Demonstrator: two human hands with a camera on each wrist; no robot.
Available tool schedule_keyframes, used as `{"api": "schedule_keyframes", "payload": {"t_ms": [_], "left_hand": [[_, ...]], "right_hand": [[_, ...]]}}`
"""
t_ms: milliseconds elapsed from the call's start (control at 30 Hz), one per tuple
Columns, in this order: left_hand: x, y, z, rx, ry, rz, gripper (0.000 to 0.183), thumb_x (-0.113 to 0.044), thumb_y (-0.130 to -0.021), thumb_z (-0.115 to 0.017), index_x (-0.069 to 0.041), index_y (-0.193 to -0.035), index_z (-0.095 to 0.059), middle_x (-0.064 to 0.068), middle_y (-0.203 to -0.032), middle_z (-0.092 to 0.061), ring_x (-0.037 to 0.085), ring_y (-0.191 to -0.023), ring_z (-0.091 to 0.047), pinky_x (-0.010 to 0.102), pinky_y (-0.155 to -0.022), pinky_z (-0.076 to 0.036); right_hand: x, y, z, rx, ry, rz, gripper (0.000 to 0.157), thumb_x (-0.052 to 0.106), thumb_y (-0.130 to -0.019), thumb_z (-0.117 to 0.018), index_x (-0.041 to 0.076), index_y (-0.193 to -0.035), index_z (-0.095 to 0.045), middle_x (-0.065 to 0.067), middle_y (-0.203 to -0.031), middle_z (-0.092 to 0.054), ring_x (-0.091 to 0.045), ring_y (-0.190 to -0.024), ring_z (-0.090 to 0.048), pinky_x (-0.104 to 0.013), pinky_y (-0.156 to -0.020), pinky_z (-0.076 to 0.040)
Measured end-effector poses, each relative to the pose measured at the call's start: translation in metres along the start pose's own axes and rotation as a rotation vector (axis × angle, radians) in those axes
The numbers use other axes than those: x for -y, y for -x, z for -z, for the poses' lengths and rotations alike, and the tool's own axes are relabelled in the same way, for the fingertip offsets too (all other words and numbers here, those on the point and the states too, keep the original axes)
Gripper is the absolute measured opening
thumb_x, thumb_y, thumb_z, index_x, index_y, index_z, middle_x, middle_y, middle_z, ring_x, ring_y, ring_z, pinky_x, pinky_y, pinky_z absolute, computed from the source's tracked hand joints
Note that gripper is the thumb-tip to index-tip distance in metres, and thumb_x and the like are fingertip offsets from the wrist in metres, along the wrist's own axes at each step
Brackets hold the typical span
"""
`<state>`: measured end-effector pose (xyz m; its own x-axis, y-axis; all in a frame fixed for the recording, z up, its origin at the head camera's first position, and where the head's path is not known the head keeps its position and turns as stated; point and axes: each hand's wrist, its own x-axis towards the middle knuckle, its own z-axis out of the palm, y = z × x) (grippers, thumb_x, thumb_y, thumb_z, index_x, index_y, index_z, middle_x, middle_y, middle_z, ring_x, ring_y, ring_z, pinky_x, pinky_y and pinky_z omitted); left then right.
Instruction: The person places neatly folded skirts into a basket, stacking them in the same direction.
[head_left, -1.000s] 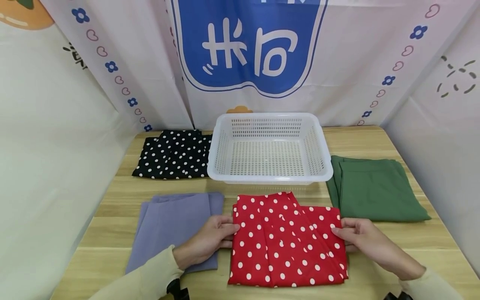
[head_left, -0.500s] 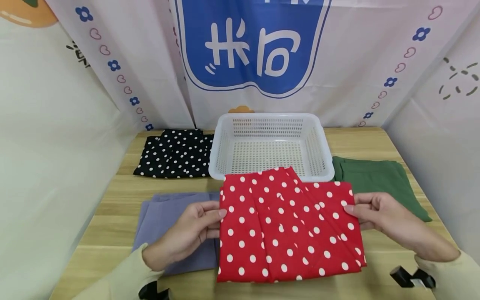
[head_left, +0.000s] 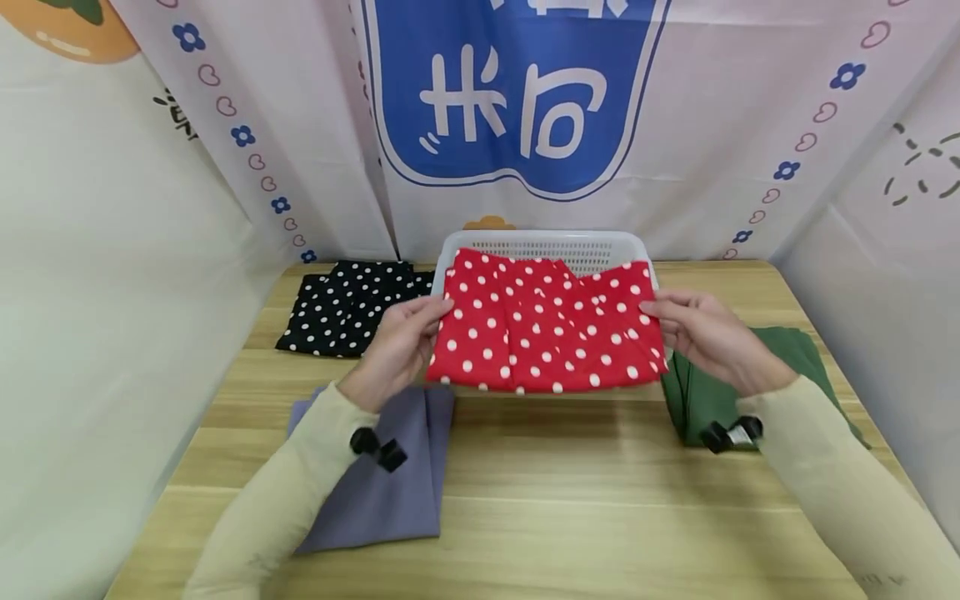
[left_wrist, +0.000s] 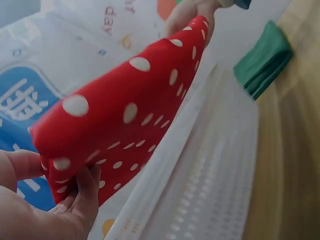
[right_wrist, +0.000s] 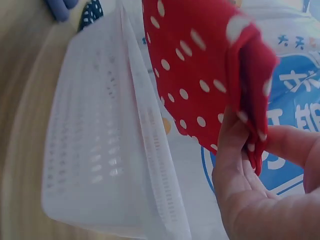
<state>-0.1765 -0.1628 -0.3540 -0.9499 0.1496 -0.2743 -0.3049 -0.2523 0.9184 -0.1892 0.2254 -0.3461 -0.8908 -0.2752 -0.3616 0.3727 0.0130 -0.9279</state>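
Observation:
A folded red cloth with white dots [head_left: 547, 325] hangs in the air over the white perforated basket [head_left: 611, 242], covering most of its opening in the head view. My left hand [head_left: 397, 346] pinches the cloth's left edge between thumb and fingers. At the opposite edge my right hand [head_left: 708, 337] has the same kind of pinch. Both wrist views show the red cloth [left_wrist: 125, 105] above the rim of the basket [right_wrist: 95, 135], apart from it.
A folded black cloth with white dots [head_left: 352, 308] lies left of the basket. Nearer the front left is a folded purple-grey cloth [head_left: 397, 492], partly under my left arm. A folded green cloth [head_left: 787, 358] lies at the right, partly behind my right forearm.
Both hands have lifted the red dotted cloth off the front of the table and carried it forward, over the basket. The other cloths and the basket stay where they were.

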Motion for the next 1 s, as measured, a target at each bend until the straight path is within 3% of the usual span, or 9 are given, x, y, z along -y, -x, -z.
{"api": "schedule_keyframes", "payload": {"t_ms": [133,300,433,600,700,833,933,1000], "left_hand": [[-0.005,-0.037,-0.002,-0.076,-0.027,-0.026,0.045,-0.02,-0.095,-0.062,-0.006,-0.137,-0.052,0.01,-0.132,-0.057,0.015,-0.109,-0.065,0.031,-0.088,-0.058],[-0.001,-0.068,-0.001,-0.139,-0.103,-0.032,0.045,-0.018,-0.096,-0.06,-0.004,-0.138,-0.05,0.011,-0.136,-0.053,0.02,-0.118,-0.059,0.033,-0.098,-0.054],[0.006,-0.081,0.003,-0.172,-0.189,0.002,0.046,-0.02,-0.096,-0.059,-0.006,-0.139,-0.05,0.009,-0.134,-0.053,0.019,-0.117,-0.058,0.034,-0.1,-0.053],[0.004,-0.079,0.005,-0.137,-0.333,0.008,0.048,-0.02,-0.098,-0.055,-0.002,-0.141,-0.045,0.013,-0.136,-0.052,0.021,-0.119,-0.057,0.035,-0.104,-0.051],[-0.002,-0.072,0.006,-0.119,-0.5,-0.073,0.051,-0.022,-0.098,-0.054,0.0,-0.142,-0.042,0.017,-0.138,-0.053,0.024,-0.125,-0.056,0.038,-0.107,-0.049],[-0.006,-0.063,0.014,-0.124,-0.821,-0.249,0.053,-0.026,-0.096,-0.055,-0.002,-0.141,-0.043,0.014,-0.141,-0.054,0.024,-0.13,-0.054,0.039,-0.108,-0.047],[-0.004,-0.057,0.023,-0.096,-1.055,-0.376,0.057,-0.028,-0.095,-0.057,-0.002,-0.143,-0.04,0.016,-0.14,-0.053,0.026,-0.124,-0.058,0.041,-0.1,-0.053],[0.0,-0.056,0.028,-0.058,-1.175,-0.429,0.063,-0.029,-0.093,-0.06,-0.005,-0.146,-0.036,0.016,-0.139,-0.053,0.027,-0.12,-0.059,0.044,-0.095,-0.056]], "right_hand": [[0.011,-0.027,0.001,-0.065,0.025,-0.008,0.072,0.033,-0.091,-0.067,0.012,-0.151,-0.033,-0.001,-0.138,-0.049,-0.01,-0.11,-0.062,-0.021,-0.091,-0.056],[0.01,-0.049,0.001,-0.122,0.151,-0.022,0.069,0.034,-0.094,-0.063,0.016,-0.152,-0.031,-0.006,-0.152,-0.035,-0.022,-0.131,-0.047,-0.032,-0.106,-0.047],[0.005,-0.06,-0.002,-0.144,0.259,-0.017,0.067,0.031,-0.094,-0.062,0.011,-0.15,-0.033,-0.01,-0.151,-0.036,-0.027,-0.132,-0.046,-0.039,-0.109,-0.045],[0.006,-0.059,-0.004,-0.164,0.431,-0.005,0.063,0.032,-0.094,-0.062,0.008,-0.147,-0.038,-0.013,-0.147,-0.042,-0.03,-0.128,-0.053,-0.043,-0.107,-0.047],[0.009,-0.052,-0.001,-0.178,0.505,0.033,0.064,0.038,-0.094,-0.061,0.007,-0.146,-0.039,-0.015,-0.146,-0.044,-0.03,-0.128,-0.054,-0.044,-0.106,-0.047],[0.013,-0.037,0.014,-0.191,0.543,0.087,0.07,0.049,-0.094,-0.056,0.008,-0.147,-0.038,-0.014,-0.147,-0.045,-0.027,-0.131,-0.053,-0.038,-0.104,-0.048],[0.012,-0.023,0.029,-0.205,0.591,0.11,0.072,0.055,-0.094,-0.05,0.01,-0.148,-0.037,-0.012,-0.147,-0.048,-0.026,-0.131,-0.054,-0.035,-0.102,-0.048],[0.01,-0.011,0.039,-0.223,0.651,0.112,0.074,0.06,-0.094,-0.045,0.012,-0.149,-0.037,-0.012,-0.145,-0.05,-0.027,-0.13,-0.053,-0.04,-0.105,-0.048]]}}
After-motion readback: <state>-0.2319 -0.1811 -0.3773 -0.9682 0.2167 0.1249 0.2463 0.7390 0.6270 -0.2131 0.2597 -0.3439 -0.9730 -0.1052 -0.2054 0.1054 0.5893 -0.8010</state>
